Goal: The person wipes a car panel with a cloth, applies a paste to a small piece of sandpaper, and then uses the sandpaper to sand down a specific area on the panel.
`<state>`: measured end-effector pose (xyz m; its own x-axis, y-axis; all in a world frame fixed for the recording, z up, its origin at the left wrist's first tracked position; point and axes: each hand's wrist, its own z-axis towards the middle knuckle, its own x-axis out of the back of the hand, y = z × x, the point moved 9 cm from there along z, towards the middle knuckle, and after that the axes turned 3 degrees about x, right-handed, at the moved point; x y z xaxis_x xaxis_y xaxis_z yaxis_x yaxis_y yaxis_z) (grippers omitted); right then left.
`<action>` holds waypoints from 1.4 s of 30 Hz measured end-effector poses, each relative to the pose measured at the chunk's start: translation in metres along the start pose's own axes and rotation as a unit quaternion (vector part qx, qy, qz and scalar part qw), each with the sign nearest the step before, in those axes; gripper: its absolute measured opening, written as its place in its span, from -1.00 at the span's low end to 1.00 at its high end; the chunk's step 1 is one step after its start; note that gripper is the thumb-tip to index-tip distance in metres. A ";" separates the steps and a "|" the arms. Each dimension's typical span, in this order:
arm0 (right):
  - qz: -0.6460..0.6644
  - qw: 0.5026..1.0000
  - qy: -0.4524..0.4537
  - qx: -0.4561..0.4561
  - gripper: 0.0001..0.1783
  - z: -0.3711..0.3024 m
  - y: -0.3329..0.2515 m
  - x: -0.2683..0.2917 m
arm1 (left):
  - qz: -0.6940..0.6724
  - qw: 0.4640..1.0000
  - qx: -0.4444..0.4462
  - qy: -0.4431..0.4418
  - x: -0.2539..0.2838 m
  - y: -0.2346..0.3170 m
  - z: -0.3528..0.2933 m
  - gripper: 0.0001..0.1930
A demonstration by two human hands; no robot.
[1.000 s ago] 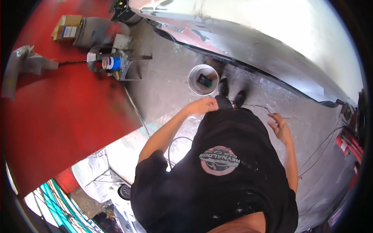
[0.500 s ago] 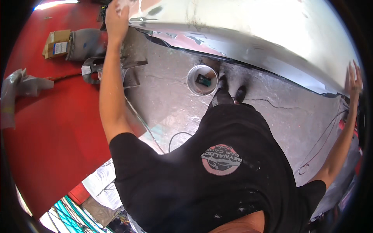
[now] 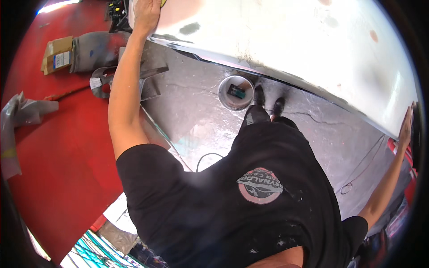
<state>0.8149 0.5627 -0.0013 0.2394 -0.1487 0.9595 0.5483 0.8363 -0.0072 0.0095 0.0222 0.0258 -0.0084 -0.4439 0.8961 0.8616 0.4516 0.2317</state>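
Observation:
A large white car body panel [image 3: 268,40] with pinkish and dark grey patches spans the top of the view, its dark lower edge running down to the right. At its left end, my left hand [image 3: 146,17] is closed on the corner, with its fingertips cut off at the upper edge of the picture. A bit of something yellow [image 3: 163,2] shows by those fingers, too small to name. My right hand [image 3: 406,124] grips the panel's far right end, fingers close together along the edge and partly hidden. Both my arms are stretched wide.
A white bucket [image 3: 236,93] with a dark green item inside stands on the concrete floor by my shoes. At left, a red surface [image 3: 58,169] bears a cardboard box [image 3: 57,53], a grey cylinder [image 3: 96,51] and plastic wrap [image 3: 31,109]. A thin cable [image 3: 346,190] lies at right.
The panel has tilted, so the pinkish underside strip no longer shows. My right hand has come down, its spread fingers now closer together; my left hand has shifted slightly right.

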 end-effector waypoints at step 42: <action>0.051 0.993 0.091 0.052 -0.46 0.012 0.137 0.058 | -0.081 0.984 0.159 0.010 -0.064 0.391 -0.049 -0.49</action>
<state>0.8941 0.6752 0.0565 0.4358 -0.1466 0.8880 0.4309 0.9002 -0.0628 0.3712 0.1895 0.0403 -0.1200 -0.5432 0.8310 0.6468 0.5922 0.4806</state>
